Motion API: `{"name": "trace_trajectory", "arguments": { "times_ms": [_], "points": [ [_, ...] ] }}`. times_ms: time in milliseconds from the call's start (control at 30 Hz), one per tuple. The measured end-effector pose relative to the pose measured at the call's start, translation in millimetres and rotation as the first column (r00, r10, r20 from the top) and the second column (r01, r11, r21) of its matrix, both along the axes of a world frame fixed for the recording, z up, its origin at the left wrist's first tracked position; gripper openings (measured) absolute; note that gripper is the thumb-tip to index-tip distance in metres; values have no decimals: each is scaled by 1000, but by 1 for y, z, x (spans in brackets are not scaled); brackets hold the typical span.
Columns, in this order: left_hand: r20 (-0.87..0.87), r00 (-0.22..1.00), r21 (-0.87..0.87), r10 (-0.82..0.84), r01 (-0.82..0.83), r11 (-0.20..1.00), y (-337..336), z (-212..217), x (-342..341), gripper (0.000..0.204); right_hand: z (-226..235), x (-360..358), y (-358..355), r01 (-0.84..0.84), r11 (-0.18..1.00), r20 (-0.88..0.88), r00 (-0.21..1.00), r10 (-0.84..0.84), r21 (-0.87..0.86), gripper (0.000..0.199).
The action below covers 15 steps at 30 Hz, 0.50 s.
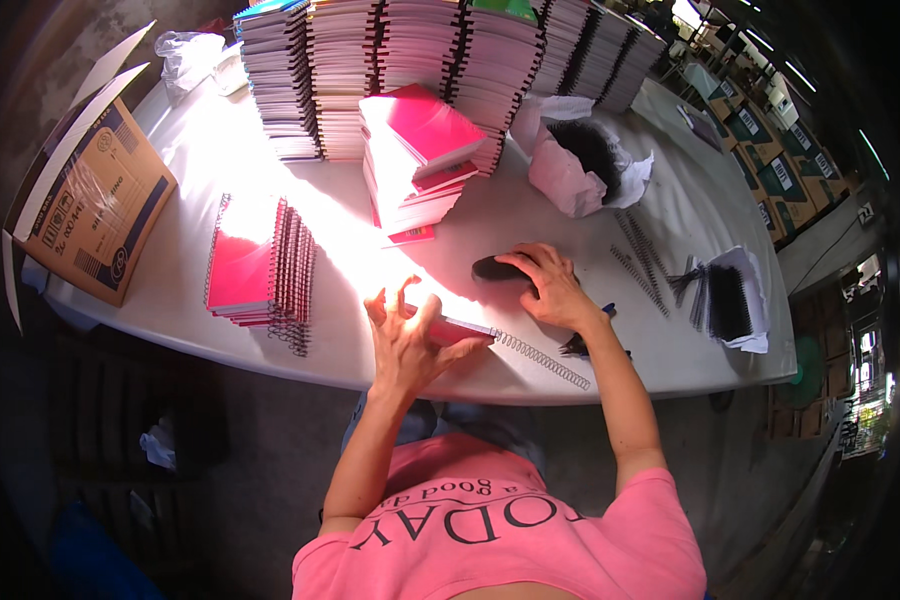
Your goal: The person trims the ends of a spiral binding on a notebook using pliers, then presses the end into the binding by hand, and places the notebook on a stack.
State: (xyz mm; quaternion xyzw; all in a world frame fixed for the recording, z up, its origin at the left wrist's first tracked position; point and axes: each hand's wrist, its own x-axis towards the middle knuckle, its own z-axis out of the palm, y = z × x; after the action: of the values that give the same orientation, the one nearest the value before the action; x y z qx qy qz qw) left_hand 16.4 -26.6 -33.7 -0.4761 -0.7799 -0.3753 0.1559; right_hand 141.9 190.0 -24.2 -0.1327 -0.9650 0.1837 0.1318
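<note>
My left hand [407, 345] grips a pink-covered notebook [453, 328] near the table's front edge, thumb low and fingers curled over the top. A metal-looking spiral coil [542, 360] sticks out to the right from the notebook's spine edge. Just beyond, my right hand [553, 285] has its fingers closed around a black rounded object [496, 268] on the table; its exact kind does not show. Partly hidden beside my right wrist lies a dark hand tool [576, 345]. Strong sunlight washes out the area around my left fingers.
Loose pink-covered books [425, 130] are piled ahead. Coil-bound pink notebooks [242, 265] are stacked at left, near a cardboard box [105, 200]. Tall notebook stacks [420, 45] line the back. Black coils [582, 150] in paper, loose coils [642, 262] and another coil bundle [728, 300] occupy the right.
</note>
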Motion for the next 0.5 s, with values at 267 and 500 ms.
{"name": "trace_trajectory", "arguments": {
  "times_ms": [267, 500],
  "points": [
    [42, 997, 11, -58, 58, 998, -4, -8, -4, 60, 16, 5, -28, -418, 358, -394, 908, 141, -835, 18],
    [15, 997, -28, -72, 72, 997, -4, -3, -8, 58, 32, -5, -40, -474, 506, -456, 874, 170, -721, 20]
  ]
}}
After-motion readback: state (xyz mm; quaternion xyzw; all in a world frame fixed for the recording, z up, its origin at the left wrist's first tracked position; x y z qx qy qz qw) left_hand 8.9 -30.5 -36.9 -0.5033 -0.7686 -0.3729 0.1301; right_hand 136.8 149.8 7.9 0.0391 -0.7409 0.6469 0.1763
